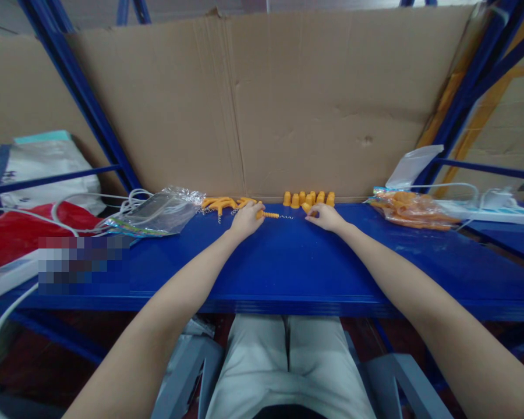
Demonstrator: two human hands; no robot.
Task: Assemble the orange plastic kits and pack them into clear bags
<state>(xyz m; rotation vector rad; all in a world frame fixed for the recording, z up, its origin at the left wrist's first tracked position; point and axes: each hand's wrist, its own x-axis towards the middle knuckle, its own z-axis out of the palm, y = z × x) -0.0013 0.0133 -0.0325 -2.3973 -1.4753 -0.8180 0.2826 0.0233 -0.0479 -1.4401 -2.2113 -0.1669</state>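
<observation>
My left hand [245,219] is closed on a thin orange ribbed rod [268,215] with a small metal spring at its right tip, held low over the blue shelf [288,267]. My right hand [326,216] is closed in a pinch on a small orange cap [306,207] at the front of a row of several orange caps [310,198] standing against the cardboard. A few orange pronged parts [225,203] with small springs lie just left of my left hand.
A cardboard sheet [266,105] walls the back of the shelf. A clear plastic bag [157,214] and white cables lie at the left, with red and white bags beyond. A bag of orange parts [413,209] and a white power strip [498,210] sit at the right.
</observation>
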